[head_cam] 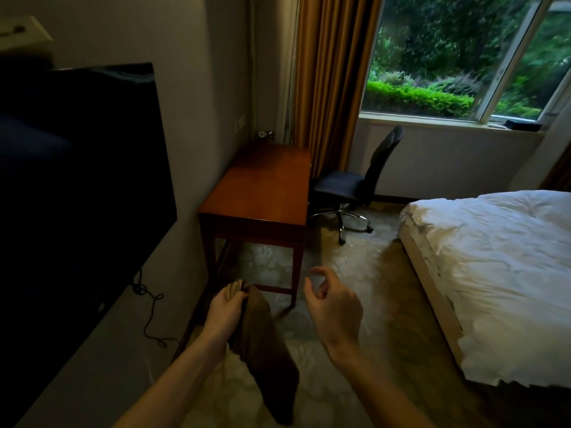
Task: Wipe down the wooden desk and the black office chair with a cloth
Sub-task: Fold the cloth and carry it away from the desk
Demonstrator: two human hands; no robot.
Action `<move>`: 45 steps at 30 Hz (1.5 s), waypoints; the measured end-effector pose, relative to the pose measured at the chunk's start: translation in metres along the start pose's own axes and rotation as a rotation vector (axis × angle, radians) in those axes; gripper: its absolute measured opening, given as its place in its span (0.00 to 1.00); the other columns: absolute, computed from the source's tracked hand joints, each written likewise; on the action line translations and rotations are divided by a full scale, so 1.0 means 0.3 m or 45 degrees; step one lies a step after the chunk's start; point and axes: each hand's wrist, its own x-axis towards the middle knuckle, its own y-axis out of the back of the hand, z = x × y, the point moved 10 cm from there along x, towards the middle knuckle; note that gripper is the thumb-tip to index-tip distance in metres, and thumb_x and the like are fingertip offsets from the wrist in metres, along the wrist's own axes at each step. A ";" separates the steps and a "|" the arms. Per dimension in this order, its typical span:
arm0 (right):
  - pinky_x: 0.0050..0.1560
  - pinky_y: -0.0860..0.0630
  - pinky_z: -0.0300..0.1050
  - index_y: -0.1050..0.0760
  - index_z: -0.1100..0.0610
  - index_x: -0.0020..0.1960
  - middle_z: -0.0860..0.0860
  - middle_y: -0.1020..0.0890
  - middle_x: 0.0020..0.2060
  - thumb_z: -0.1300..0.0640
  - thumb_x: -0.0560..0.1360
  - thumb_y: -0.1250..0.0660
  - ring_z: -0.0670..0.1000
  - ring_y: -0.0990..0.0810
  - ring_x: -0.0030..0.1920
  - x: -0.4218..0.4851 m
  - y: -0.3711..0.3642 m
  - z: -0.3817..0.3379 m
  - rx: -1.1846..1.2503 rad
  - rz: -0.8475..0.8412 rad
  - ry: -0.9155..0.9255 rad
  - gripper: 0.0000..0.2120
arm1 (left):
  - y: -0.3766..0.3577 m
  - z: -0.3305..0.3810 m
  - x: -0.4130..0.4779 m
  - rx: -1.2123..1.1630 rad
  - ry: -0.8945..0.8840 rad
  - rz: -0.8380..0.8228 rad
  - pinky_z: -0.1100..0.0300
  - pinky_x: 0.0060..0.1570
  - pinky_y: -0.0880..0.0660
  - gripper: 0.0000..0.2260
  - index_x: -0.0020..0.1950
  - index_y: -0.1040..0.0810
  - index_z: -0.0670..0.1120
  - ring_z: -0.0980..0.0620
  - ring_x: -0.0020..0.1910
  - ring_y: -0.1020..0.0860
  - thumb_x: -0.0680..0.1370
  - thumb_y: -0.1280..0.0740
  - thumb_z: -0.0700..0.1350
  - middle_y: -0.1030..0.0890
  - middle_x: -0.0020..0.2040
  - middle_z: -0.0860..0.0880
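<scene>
Low in the frame, at about 7 o'clock: left hand [224, 313], fingers clenched around the bunched top of a dark brown, limp fabric cloth [262, 347], the rest of it hanging down past the wrist toward the patterned carpet [355, 257]. Fingertips of that hand hidden behind the cloth's lighter folded edge. At 5 o'clock: right hand [335, 307], holding nothing, fingers released and loosely curled, thumb and forefinger apart. Both forearms cut off by the bottom edge. Straight ahead near centre: reddish-brown rectangular wooden desk [262, 186], standing against the wall, well apart from both hands, its far legs hidden behind the top. On its back corner at 12 o'clock, a couple of small items too dim to identify, possibly cups. Just beside the desk at 2 o'clock: black armless office chair with chrome wheeled base [355, 183], seen side-on, part of the base concealed by the desk. Filling 9 o'clock: large black flat screen [77, 168], left side cropped, a thin dark cable [148, 307] trailing below it. At 3 o'clock: white-sheeted bed [494, 273], cut by the frame edge. At 1 o'clock: bright window [457, 57] with golden-brown curtain [333, 81].
</scene>
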 end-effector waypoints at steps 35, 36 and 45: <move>0.69 0.27 0.65 0.31 0.59 0.73 0.63 0.22 0.67 0.65 0.78 0.33 0.63 0.21 0.66 1.341 -1.268 0.235 1.305 -1.298 -0.670 0.24 | -0.329 0.914 1.538 0.496 -0.038 -0.847 0.47 0.58 0.20 0.25 0.61 0.16 0.53 0.43 0.58 0.16 0.66 0.24 0.59 0.15 0.60 0.45; 0.68 0.27 0.65 0.30 0.60 0.73 0.63 0.22 0.66 0.65 0.77 0.32 0.64 0.22 0.65 1.384 -1.293 0.216 1.389 -1.323 -0.697 0.24 | -0.320 0.940 1.587 0.464 -0.023 -0.825 0.44 0.61 0.22 0.27 0.63 0.17 0.51 0.41 0.59 0.17 0.66 0.24 0.58 0.15 0.61 0.43; 0.55 0.20 0.54 0.30 0.59 0.72 0.61 0.20 0.64 0.58 0.73 0.29 0.61 0.19 0.62 1.814 -1.537 0.251 1.483 -1.186 -0.630 0.28 | -0.228 1.168 2.095 0.874 -0.081 -0.778 0.51 0.58 0.18 0.16 0.62 0.19 0.49 0.48 0.55 0.15 0.76 0.24 0.48 0.14 0.57 0.45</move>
